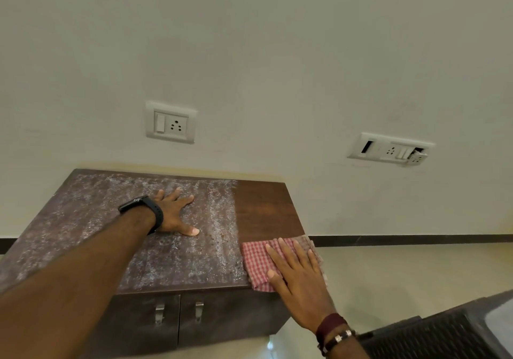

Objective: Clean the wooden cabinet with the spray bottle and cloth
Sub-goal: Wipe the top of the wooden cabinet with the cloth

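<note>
A dark wooden cabinet (263,206) stands against the wall. Most of its top is covered with whitish spray foam, and a strip along the right side shows bare brown wood. My left hand (175,214) rests flat on the foamy top near the middle, fingers spread, a black watch on the wrist. My right hand (294,270) presses flat on a red-and-white checked cloth (256,261) at the top's front right corner; part of the cloth hangs over the right edge. No spray bottle is in view.
Two cabinet doors with metal handles (159,313) face me below the top. Two wall sockets (170,122) (390,149) sit above the cabinet. A dark wicker object (444,333) stands at the lower right on the pale floor.
</note>
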